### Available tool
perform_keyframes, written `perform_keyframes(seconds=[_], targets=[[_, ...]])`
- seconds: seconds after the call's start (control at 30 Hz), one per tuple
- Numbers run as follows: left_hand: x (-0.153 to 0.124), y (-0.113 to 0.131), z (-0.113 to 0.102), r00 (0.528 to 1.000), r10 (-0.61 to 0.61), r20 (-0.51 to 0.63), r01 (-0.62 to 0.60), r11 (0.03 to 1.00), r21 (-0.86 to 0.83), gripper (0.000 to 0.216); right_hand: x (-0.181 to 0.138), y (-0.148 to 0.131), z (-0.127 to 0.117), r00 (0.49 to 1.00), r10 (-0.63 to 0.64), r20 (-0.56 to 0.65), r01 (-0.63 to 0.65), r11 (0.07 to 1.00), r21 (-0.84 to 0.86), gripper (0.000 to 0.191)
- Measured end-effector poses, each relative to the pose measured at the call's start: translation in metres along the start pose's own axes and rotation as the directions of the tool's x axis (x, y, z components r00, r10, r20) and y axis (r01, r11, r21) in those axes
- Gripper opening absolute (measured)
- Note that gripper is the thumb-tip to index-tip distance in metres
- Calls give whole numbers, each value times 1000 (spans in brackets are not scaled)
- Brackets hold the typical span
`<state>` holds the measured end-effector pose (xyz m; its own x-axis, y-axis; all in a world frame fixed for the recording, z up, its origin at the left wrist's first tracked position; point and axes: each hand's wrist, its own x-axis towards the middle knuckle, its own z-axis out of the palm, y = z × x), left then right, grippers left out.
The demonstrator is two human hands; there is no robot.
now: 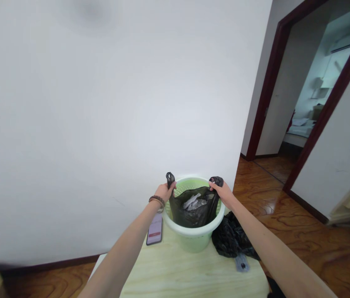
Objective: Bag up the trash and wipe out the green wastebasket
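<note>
A pale green plastic waste basket (193, 231) stands on a light wooden table (175, 273). Inside it hangs a black plastic bag (193, 211) with crumpled white and grey scraps in it. My left hand (164, 192), with a beaded bracelet at the wrist, is closed on the bag's left handle. On the other side my right hand (223, 191) is closed on the bag's right handle. Both hands hold the handles just above the basket's rim.
A phone (154, 229) lies on the table left of the basket. Another crumpled black bag (229, 238) and a small grey object (242, 262) lie at its right. A white wall stands behind. An open doorway (314, 103) leads to another room over wooden floor.
</note>
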<state>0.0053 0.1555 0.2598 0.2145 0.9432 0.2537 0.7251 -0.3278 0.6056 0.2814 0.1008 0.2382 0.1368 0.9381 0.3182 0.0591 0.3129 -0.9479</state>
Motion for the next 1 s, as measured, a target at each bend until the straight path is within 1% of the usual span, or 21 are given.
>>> perform_keyframes(seconds=[0.07, 0.1, 0.13, 0.17, 0.2, 0.27, 0.3, 0.33, 0.37, 0.43, 0.47, 0.53, 0.6, 0.67, 0.73, 0.8, 0.83, 0.9, 1.0], targets=[[-2, 3, -1, 1000, -26, -8, 25, 996, -85, 58, -1, -16, -3, 984, -74, 163, 92, 990, -106, 43], [-2, 4, -2, 999, -35, -13, 34, 996, -84, 59, 0, -24, -5, 966, -107, 236, 147, 977, -158, 42], [-3, 6, -4, 999, -35, -11, 34, 998, -57, 60, 0, -32, -8, 949, -137, 284, 199, 959, -201, 40], [-4, 7, -6, 1000, -16, -3, 16, 1000, -14, 60, 0, -38, -11, 939, -165, 301, 240, 943, -231, 38], [-6, 6, -8, 1000, 27, 11, -27, 999, 37, 59, 0, -44, -15, 935, -190, 298, 268, 932, -246, 36], [-12, 2, -12, 986, 165, 30, -168, 977, 134, 56, -2, -49, -26, 940, -206, 270, 269, 938, -219, 34], [-16, -3, -14, 971, 238, 37, -241, 956, 167, 60, -4, -49, -33, 947, -196, 255, 247, 950, -189, 33], [-19, -8, -15, 957, 288, 38, -290, 936, 198, 71, -6, -48, -40, 955, -181, 233, 221, 963, -157, 32], [-23, -15, -15, 951, 306, 52, -309, 925, 219, 82, -8, -45, -47, 964, -164, 210, 193, 973, -127, 31], [-29, -28, -14, 954, 281, 101, -298, 926, 234, 92, -12, -35, -60, 978, -121, 171, 139, 985, -98, 34], [-32, -33, -13, 957, 268, 108, -287, 929, 233, 94, -13, -30, -65, 980, -97, 171, 116, 988, -105, 40], [-35, -40, -11, 964, 248, 99, -264, 937, 229, 94, -16, -20, -69, 976, -59, 210, 92, 984, -151, 57], [-36, -39, -8, 969, 236, 74, -247, 943, 222, 94, -17, -13, -64, 962, -52, 270, 110, 972, -206, 73], [-38, -32, -7, 967, 248, 56, -254, 945, 208, 96, -17, -10, -50, 944, -75, 321, 152, 964, -220, 83], [-40, -21, -5, 951, 303, 56, -308, 930, 199, 100, -16, -11, -33, 927, -103, 360, 184, 963, -199, 93], [-43, -10, -5, 933, 348, 89, -359, 908, 218, 103, -15, -16, -15, 916, -129, 380, 206, 963, -171, 102], [-45, -5, -5, 930, 357, 92, -368, 900, 234, 101, -14, -18, -8, 911, -138, 389, 215, 963, -160, 104], [-47, 2, -5, 923, 369, 111, -385, 887, 255, 94, -12, -22, 3, 899, -134, 417, 217, 963, -157, 101], [-46, 3, -4, 912, 391, 125, -411, 873, 262, 90, -8, -21, 10, 886, -73, 459, 182, 963, -199, 86]])
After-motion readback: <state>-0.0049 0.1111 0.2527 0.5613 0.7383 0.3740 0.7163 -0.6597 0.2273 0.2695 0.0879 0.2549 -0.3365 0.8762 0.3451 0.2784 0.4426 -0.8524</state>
